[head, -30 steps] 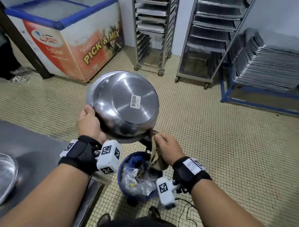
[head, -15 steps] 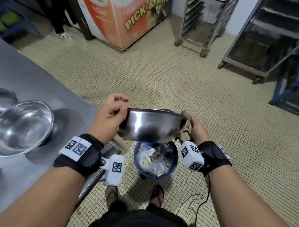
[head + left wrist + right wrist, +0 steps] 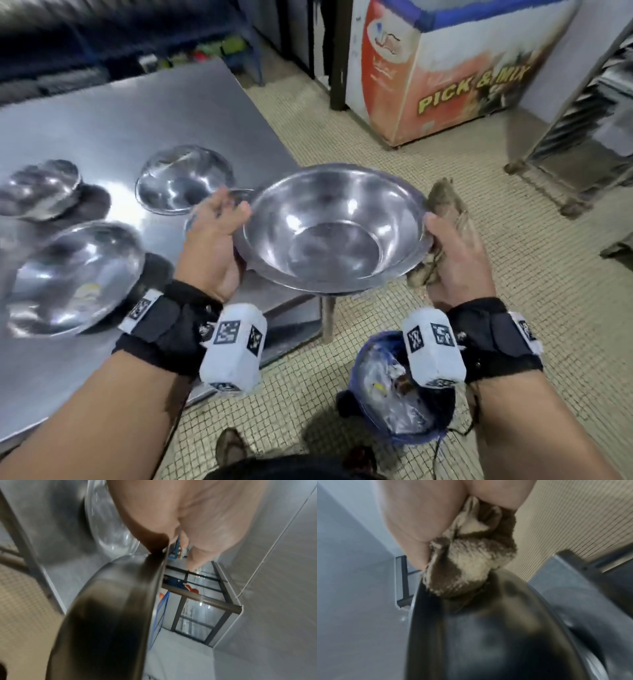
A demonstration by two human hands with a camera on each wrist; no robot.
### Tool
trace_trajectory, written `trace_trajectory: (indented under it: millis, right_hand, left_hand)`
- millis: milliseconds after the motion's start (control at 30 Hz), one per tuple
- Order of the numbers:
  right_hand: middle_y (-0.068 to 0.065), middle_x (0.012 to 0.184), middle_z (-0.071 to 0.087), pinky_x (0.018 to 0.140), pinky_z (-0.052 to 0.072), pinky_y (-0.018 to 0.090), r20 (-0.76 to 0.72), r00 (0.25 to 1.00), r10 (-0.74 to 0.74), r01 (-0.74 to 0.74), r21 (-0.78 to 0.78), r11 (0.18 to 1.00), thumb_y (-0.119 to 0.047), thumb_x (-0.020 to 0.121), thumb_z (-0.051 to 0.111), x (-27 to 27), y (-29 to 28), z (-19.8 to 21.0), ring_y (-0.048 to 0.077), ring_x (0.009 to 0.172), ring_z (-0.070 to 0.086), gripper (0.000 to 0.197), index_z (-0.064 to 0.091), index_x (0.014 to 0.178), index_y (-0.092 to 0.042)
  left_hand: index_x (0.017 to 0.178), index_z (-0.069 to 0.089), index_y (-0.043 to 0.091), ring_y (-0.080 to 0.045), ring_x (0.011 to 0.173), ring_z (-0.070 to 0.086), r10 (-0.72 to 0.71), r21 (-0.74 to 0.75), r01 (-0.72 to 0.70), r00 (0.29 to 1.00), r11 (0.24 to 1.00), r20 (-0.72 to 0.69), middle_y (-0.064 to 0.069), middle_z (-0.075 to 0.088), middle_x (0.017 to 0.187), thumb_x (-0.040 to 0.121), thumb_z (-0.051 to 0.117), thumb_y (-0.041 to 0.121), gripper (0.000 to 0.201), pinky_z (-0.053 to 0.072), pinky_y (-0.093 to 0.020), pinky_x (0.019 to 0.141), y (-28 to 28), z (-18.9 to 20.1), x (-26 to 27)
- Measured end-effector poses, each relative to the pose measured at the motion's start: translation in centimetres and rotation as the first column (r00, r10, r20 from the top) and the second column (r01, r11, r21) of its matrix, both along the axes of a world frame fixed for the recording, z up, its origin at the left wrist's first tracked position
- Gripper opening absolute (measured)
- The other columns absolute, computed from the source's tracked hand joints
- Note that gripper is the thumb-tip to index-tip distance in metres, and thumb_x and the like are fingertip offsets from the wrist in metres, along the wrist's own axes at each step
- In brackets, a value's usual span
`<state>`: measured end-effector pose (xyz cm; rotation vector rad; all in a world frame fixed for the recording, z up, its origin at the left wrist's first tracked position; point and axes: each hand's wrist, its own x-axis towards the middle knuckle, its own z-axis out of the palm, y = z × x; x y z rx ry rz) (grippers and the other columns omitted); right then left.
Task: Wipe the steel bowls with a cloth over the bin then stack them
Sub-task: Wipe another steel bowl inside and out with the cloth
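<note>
I hold a steel bowl (image 3: 329, 233) upright, mouth up, beside the corner of the steel table (image 3: 113, 116). My left hand (image 3: 219, 233) grips its left rim, thumb on top. My right hand (image 3: 452, 253) holds a brown cloth (image 3: 445, 202) bunched against the bowl's right rim. In the left wrist view the bowl's underside (image 3: 109, 622) runs below my palm. The right wrist view shows the cloth (image 3: 471, 563) pressed on the bowl's outer wall (image 3: 488, 635). The blue bin (image 3: 397, 397) with a plastic liner stands on the floor below my right wrist.
Three more steel bowls lie on the table: one near (image 3: 72, 274), one far (image 3: 181, 178), one at the left edge (image 3: 37, 188). A "PICK & MIX" freezer (image 3: 445, 78) and a metal rack (image 3: 589, 113) stand across the tiled floor.
The bowl has turned from bottom-up through edge-on to mouth-up. It has moved from over the bin toward the table, and my view has swung left.
</note>
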<state>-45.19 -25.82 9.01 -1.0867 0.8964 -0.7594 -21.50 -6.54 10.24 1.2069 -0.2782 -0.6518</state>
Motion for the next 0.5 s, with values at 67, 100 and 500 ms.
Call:
trace_trajectory:
  millis: [67, 100, 500]
  right_hand:
    - [0.007, 0.114, 0.074, 0.064, 0.059, 0.038, 0.057, 0.996, 0.065, -0.064, -0.009, 0.998, -0.027, 0.089, 0.074, 3.9, 2.2, 1.1, 0.026, 0.091, 0.073, 0.035, 0.064, 0.122, -0.022]
    - [0.008, 0.114, 0.074, 0.07, 0.061, 0.041, 0.091, 0.991, 0.098, -0.098, -0.012, 0.995, -0.021, 0.091, 0.072, 5.9, 3.4, 1.5, 0.026, 0.093, 0.073, 0.031, 0.065, 0.121, -0.019]
    - [0.007, 0.122, 0.073, 0.09, 0.059, 0.049, 0.165, 0.928, 0.333, -0.338, -0.003, 0.941, -0.016, 0.088, 0.077, 29.0, 19.7, 2.1, 0.033, 0.112, 0.069, 0.05, 0.061, 0.135, -0.019]
  left_hand:
    - [0.15, 0.041, 0.003, -0.031, 0.137, 0.051, 0.019, 0.027, -0.017, 0.998, 0.999, -0.051, -0.013, 0.05, 0.15, 0.089, 0.066, 0.01, 0.066, 0.04, -0.056, 0.115, 4.0, -0.3, 3.4]
    - [0.15, 0.042, 0.005, -0.031, 0.138, 0.051, 0.033, 0.046, -0.029, 0.996, 0.999, -0.079, -0.012, 0.051, 0.151, 0.092, 0.063, 0.007, 0.061, 0.04, -0.055, 0.116, 5.9, -0.4, 5.0]
    - [0.146, 0.051, 0.016, -0.02, 0.101, 0.07, 0.224, 0.124, -0.205, 0.959, 0.971, -0.173, -0.008, 0.07, 0.127, 0.102, 0.05, 0.007, 0.046, 0.062, -0.032, 0.083, 28.5, 0.3, 19.6]
